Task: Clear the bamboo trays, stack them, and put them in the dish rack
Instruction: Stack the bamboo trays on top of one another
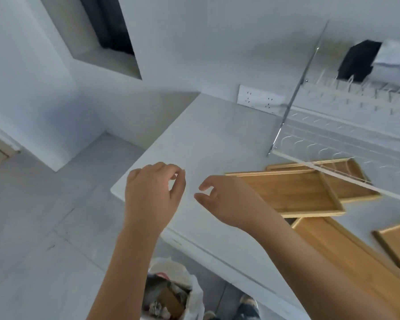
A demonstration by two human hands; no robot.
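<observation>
Several bamboo trays lie on the white counter (217,139) at the right. The nearest bamboo tray (293,192) is bare inside and overlaps a second tray (351,181) that sits partly under the wire dish rack (333,135). Two more trays (333,241) (397,241) lie lower right, cut off by the frame edge. My left hand (153,195) hovers over the counter's left corner with fingers loosely curled and nothing in them. My right hand (226,199) floats just left of the nearest tray, fingers apart and holding nothing.
A white bag (178,294) full of rubbish stands on the floor below the counter's front edge. A wall socket (259,98) sits behind the counter. A black object (358,61) and a white cloth (395,61) rest above the rack. Feet in shoes (247,308) show at the bottom.
</observation>
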